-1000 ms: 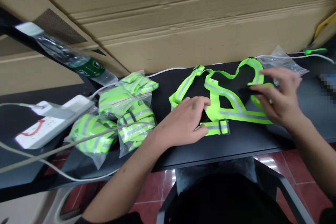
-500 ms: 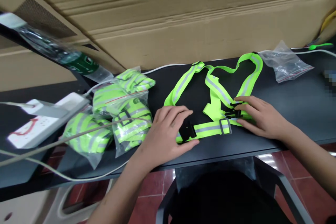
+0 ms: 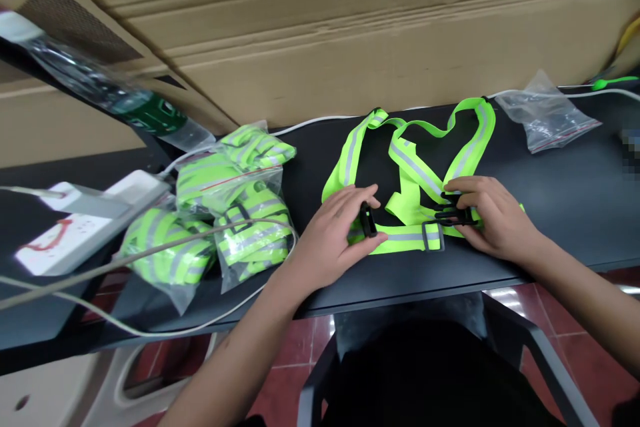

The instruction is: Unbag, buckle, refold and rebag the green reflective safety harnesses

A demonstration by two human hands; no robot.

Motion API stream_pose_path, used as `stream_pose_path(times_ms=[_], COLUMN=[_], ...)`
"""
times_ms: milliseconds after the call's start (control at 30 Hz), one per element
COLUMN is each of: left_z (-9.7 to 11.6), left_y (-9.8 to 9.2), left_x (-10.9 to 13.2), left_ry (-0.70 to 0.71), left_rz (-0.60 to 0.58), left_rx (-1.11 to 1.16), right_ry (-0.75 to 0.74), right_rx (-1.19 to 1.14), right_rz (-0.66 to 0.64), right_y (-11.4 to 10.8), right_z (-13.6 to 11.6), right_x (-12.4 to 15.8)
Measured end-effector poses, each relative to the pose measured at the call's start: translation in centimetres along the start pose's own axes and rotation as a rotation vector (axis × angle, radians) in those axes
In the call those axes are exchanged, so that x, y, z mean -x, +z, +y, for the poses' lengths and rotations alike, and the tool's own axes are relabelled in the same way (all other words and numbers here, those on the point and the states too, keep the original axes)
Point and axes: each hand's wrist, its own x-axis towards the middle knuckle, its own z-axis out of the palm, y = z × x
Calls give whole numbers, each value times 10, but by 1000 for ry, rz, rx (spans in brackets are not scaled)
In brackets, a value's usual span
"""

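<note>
A neon-yellow reflective harness [image 3: 414,165] with grey stripes lies spread on the dark tabletop. My left hand [image 3: 330,233] grips the black socket half of a buckle [image 3: 369,220] between thumb and fingers, its open mouth turned to the right. In my right hand [image 3: 495,217] is the pronged half of the buckle [image 3: 454,215], its prongs pointing left. The two halves are apart. Between my hands a strap with a dark slider [image 3: 433,236] runs along the table near its front edge.
Several clear bags of folded neon straps [image 3: 255,230] lie left, crossed by a cable. A white power strip [image 3: 100,220] and a water bottle [image 3: 125,97] are farther left. An unfilled zip bag [image 3: 547,113] lies right. Cardboard [image 3: 400,47] stands behind; a chair [image 3: 545,360] is in front.
My left hand has picked up the socket half and turned it towards the right. My right hand has closed on the pronged half, lifting it slightly.
</note>
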Motion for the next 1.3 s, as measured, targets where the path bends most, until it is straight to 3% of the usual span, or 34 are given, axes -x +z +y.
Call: stream_pose_path(times_ms=[167, 233, 500, 667, 867, 1033, 1200, 1300], left_z=[6, 9, 15, 18, 22, 22, 17, 16], left_y=[-6, -10, -3, 8, 12, 8, 11, 11], left_x=[-2, 8, 64, 81, 68, 54, 52, 48], left_ry=[68, 49, -168, -211, -191, -223, -297, -264], left_rz=[289, 342, 251, 197, 255, 227, 386, 489], left_rx=[-180, -173, -208, -203, -166, -8, 365, 395], right_ry=[12, 41, 140, 162, 31, -12, 101, 124], right_rx=[33, 61, 19, 63, 121, -17, -109, -153], right_rz=[19, 8, 38, 11, 11, -212, -270, -284], right_y=[-3, -6, -10, -11, -12, 6, 17, 16], right_z=[3, 5, 10, 8, -20, -49, -55, -55], right_x=[2, 4, 9, 7, 0, 5, 7, 5])
